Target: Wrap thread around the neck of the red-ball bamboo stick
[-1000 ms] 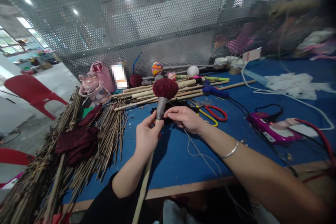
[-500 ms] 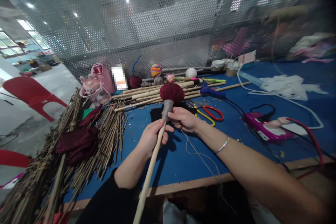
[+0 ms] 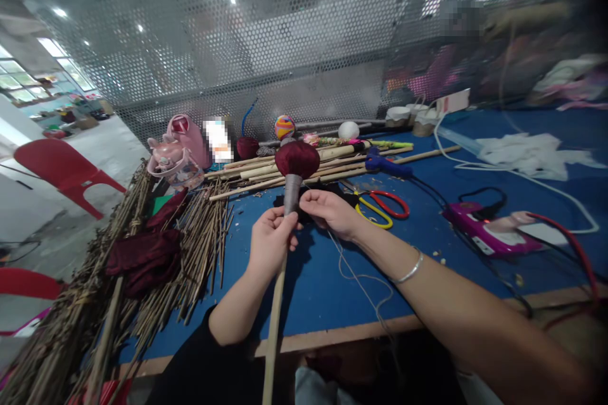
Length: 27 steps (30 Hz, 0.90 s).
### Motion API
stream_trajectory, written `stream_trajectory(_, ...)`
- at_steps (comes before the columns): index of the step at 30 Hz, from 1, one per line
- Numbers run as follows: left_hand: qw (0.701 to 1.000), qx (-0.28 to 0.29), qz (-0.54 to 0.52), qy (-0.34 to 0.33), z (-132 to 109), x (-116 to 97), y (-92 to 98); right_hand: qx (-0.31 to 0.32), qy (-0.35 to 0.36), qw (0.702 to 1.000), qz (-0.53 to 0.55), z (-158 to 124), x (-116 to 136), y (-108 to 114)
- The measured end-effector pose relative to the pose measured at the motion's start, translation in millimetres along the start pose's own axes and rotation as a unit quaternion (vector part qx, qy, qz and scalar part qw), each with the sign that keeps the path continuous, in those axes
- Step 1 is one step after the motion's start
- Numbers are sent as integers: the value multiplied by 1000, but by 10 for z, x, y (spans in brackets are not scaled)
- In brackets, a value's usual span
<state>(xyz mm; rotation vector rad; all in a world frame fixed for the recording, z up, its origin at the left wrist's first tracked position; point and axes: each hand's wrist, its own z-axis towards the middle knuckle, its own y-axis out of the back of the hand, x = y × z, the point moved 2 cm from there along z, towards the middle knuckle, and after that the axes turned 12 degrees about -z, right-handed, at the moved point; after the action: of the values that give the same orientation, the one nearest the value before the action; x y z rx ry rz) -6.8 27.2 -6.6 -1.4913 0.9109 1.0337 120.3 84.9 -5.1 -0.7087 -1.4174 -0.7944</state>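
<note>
My left hand [image 3: 266, 243] is closed around a pale wooden stick [image 3: 274, 335], just below its grey thread binding [image 3: 292, 193]. A rounded bundle of maroon cloth [image 3: 298, 160] caps the stick's upper end. Beside the binding, my right hand [image 3: 332, 212] pinches a grey thread that runs up towards the bundle. From under this hand a loose length of thread [image 3: 354, 274] trails down over the table's front edge. Behind it lie a dark cloth and scissors with red and yellow handles [image 3: 390, 204].
Thin sticks [image 3: 202, 253] and maroon cloth [image 3: 147, 259] lie at left. A pink bucket [image 3: 183, 168], a striped ball [image 3: 285, 127] and a white ball [image 3: 348, 130] stand at the back. A blue glue gun [image 3: 387, 166] and a purple power strip [image 3: 489, 234] are on the right.
The stick has turned more upright, its maroon end shifting left and slightly up. My left hand has moved up onto the lower binding, and my right hand has drawn slightly away from it.
</note>
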Motion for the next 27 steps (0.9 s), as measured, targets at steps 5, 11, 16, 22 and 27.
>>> stream_trajectory(5,996,47,-79,18,11,-5,-32,7,19,1000,10,-46,73,5)
stream_trajectory(11,990,73,-120,6,1,19,-23,-8,8,1000,26,-56,44,2)
stream_trajectory(16,989,85,-123,6,-1,16,-14,1,-11,997,76,-21,-15,3)
stream_trajectory(22,983,129,-103,77,-25,51,-31,74,-27,990,114,-2,-26,69)
stream_trajectory(27,966,114,-95,210,-34,117,-56,49,-48,997,29,4,-119,89)
